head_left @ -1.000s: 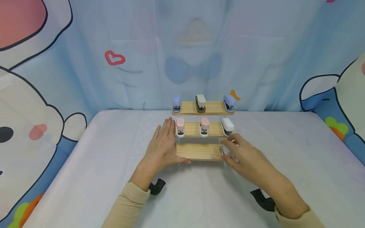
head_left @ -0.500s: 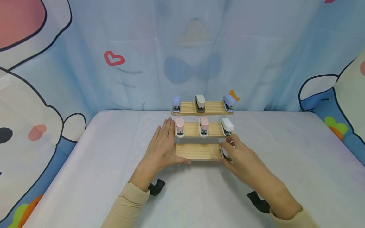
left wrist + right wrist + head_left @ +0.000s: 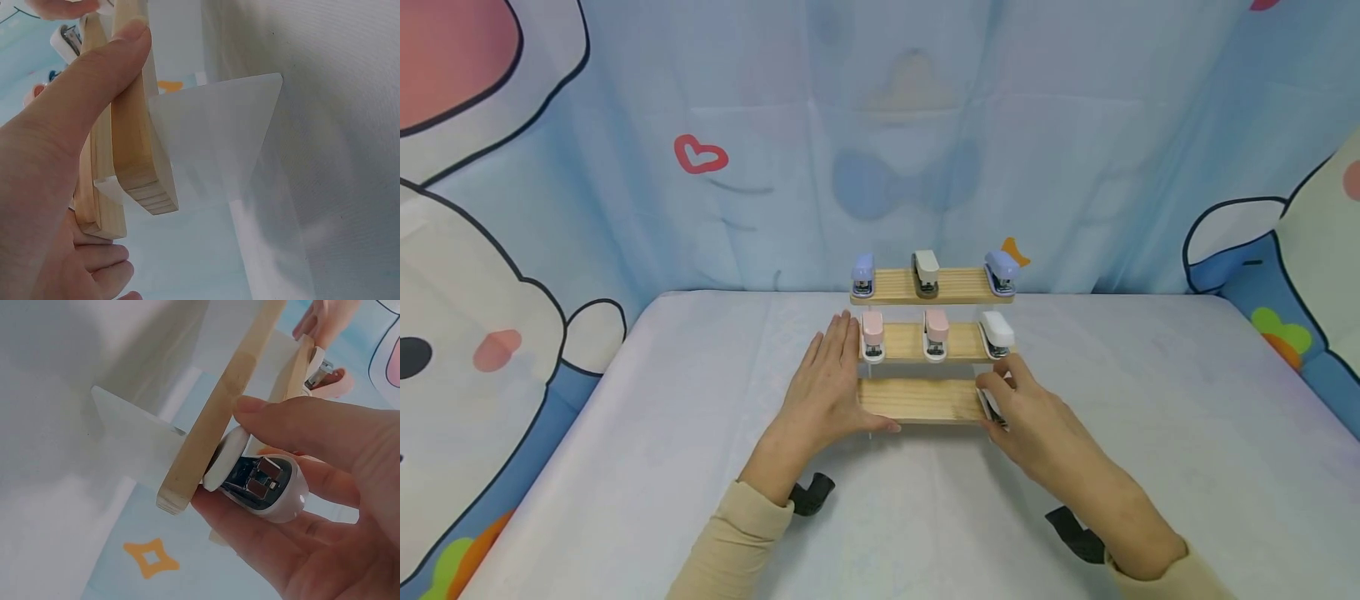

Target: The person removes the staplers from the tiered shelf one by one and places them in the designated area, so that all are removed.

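My right hand (image 3: pixel 1048 425) grips a small white stapler (image 3: pixel 290 497) at the right end of the lowest wooden shelf (image 3: pixel 917 400) of a three-tier rack. In the right wrist view its base lies against the board, and the thumb touches the board's front edge. Fingers cover most of it in the head view. Along the rack's left side rests my left hand (image 3: pixel 820 387), fingers straight, thumb lying over the lowest shelf's front edge. The middle shelf holds two pink staplers (image 3: pixel 872 332) and another white stapler (image 3: pixel 997 332).
On the top shelf stand two blue staplers (image 3: pixel 863 273) and a white-and-grey stapler (image 3: pixel 927 273). Clear side panels (image 3: pixel 219 131) hold up the boards. A white cloth (image 3: pixel 700 375) covers the table; a printed blue curtain (image 3: pixel 760 225) hangs behind.
My right hand has shifted slightly left, bringing the white stapler onto the right end of the lowest shelf. The left hand has stayed against the rack's side.
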The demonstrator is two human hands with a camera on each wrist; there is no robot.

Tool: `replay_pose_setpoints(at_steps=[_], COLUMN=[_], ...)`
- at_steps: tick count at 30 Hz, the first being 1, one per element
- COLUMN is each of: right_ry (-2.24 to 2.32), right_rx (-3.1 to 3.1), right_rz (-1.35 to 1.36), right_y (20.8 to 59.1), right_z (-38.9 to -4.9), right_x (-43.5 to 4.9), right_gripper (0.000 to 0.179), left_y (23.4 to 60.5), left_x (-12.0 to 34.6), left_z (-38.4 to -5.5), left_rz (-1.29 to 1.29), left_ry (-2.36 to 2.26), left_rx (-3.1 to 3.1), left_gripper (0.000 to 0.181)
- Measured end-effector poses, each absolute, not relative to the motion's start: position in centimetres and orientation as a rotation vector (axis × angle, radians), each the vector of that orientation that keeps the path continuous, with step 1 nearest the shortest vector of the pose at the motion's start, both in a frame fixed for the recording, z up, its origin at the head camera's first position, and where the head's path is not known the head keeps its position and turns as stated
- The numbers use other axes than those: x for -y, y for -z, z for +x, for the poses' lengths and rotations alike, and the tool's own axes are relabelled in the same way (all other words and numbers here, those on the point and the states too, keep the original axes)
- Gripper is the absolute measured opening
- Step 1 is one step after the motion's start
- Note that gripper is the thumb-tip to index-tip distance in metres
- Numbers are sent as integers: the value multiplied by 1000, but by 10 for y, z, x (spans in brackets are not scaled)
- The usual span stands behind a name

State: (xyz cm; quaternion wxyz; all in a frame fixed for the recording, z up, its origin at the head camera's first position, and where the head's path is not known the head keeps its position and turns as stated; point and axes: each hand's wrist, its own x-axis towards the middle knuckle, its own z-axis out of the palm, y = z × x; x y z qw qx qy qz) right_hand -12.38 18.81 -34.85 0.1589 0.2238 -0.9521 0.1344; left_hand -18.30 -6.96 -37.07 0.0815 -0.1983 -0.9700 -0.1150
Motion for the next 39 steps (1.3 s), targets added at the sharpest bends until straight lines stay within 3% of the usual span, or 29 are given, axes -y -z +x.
replay_pose_setpoints(at_steps=[39], right_ry=[-352], right_rx=[2816], right_rz=[561], right_y=[322], right_z=[-125], right_x=[-229], right_gripper=[43], left_y=[370], left_x=[69], left_z=[-182], left_rz=[-576], left_ry=[338], left_rx=[2922], left_gripper=[146])
